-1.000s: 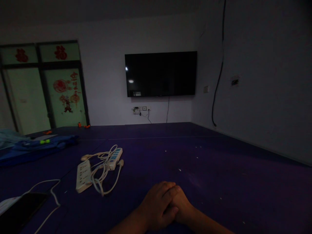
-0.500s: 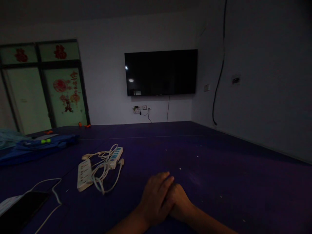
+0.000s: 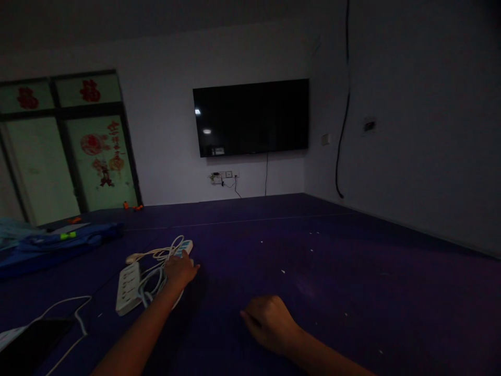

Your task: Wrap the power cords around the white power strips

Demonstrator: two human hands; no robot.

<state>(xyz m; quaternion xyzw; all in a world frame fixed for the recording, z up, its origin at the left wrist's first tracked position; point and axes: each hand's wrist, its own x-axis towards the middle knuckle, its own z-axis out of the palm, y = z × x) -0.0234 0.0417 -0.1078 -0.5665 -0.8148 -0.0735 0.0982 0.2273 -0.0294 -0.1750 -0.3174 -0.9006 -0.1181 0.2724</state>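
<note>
My left hand point(image 3: 180, 270) is stretched out over the white cable point(image 3: 143, 298) and the near end of the far power strip point(image 3: 187, 246). Its thumb points away from the other fingers; whether it touches the strip I cannot tell. A second white power strip point(image 3: 128, 290) lies left of my forearm, with the tangled cable between the two strips. A plug point(image 3: 134, 258) rests behind that second strip. On the dark purple surface point(image 3: 332, 282), my right hand point(image 3: 272, 322) sits with fingers curled in a loose fist, and nothing shows in it.
A dark phone-like device point(image 3: 33, 344) with a thin white cord point(image 3: 74, 342) lies at the lower left. Blue cloth point(image 3: 82, 237) is spread behind it, with small orange things point(image 3: 136, 208) farther back. White scraps point(image 3: 283, 271) dot the surface. A television point(image 3: 252, 119) hangs on the wall.
My hands were clasped together at the front. The left has moved forward and left to the power strips, while the right stays near its place, now curled. The view has shifted slightly.
</note>
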